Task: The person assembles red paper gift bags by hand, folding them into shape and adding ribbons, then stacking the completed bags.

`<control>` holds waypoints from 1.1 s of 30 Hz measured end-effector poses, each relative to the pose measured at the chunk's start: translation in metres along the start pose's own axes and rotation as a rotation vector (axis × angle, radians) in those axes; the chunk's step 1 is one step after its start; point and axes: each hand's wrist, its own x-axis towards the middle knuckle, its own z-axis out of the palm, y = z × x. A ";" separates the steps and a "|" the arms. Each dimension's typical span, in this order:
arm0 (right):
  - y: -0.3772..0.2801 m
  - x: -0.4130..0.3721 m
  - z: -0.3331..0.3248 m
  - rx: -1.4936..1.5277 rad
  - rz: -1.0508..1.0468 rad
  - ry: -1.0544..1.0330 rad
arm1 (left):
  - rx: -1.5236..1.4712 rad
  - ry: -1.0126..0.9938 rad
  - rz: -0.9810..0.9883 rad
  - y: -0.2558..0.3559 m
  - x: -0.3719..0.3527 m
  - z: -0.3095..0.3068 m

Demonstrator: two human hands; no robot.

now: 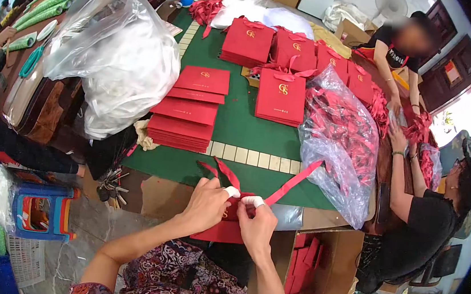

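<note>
My left hand [208,201] and my right hand [256,225] meet at the table's near edge over a red bag [219,232] with gold lettering. Both hands have closed fingers at its top edge, with white wraps on fingertips. A red ribbon [293,183] runs up and right from my right hand. Two shorter ribbon ends [227,172] stick up beyond my left hand. The fingers hide where ribbon and bag meet. Ahead on the green mat [240,104] lie a stack of flat red bags [183,127] and a stack of ribboned red bags [281,97].
A plastic bag of red ribbons [342,141] lies right, a large clear bag with white contents [124,60] left. More ribboned bags [248,39] stand at the back. An open carton [334,272] is below right. Two people work along the right side; another person's arm shows left.
</note>
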 end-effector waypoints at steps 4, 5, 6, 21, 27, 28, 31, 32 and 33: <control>-0.003 0.001 0.002 0.010 0.055 0.023 | -0.002 0.047 0.017 0.002 -0.003 0.002; -0.006 0.003 0.000 0.000 0.078 -0.007 | 0.010 0.063 0.018 0.004 -0.004 0.002; -0.008 0.004 -0.001 -0.011 0.099 -0.039 | 0.010 0.062 0.016 0.006 -0.004 0.002; 0.005 -0.004 -0.002 -0.127 -0.176 -0.011 | -0.030 0.015 -0.077 -0.005 0.001 -0.003; 0.008 0.002 0.002 -0.149 -0.262 -0.010 | -0.048 0.027 -0.031 -0.007 0.001 -0.002; 0.007 0.003 -0.001 -0.148 -0.262 -0.010 | -0.051 0.043 -0.042 -0.008 0.001 -0.002; 0.004 0.013 -0.015 0.039 -0.141 -0.079 | -0.033 0.056 -0.064 -0.011 -0.001 0.001; 0.006 0.020 -0.018 0.036 -0.141 -0.078 | -0.013 0.052 -0.071 -0.010 -0.002 0.004; 0.010 0.026 -0.021 -0.015 -0.184 -0.147 | -0.016 0.052 -0.069 -0.007 -0.002 0.005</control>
